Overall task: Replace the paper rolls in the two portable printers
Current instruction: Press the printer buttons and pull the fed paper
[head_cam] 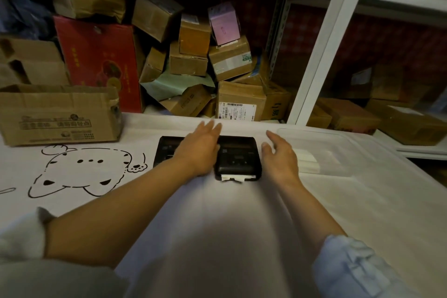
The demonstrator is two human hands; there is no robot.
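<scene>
Two black portable printers [238,159] [167,150] side by side, white paper [233,178] at the right one's near edge.

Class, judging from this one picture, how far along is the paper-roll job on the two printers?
Done: nothing visibly. In hand: both printers lie closed; the right printer shows paper at its slot, between the open left hand and right hand. Left: opening both, including the left printer.

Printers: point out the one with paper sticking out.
The right printer, between both hands, shows white paper at its near edge. The left printer, partly under the left hand, shows none.
</scene>
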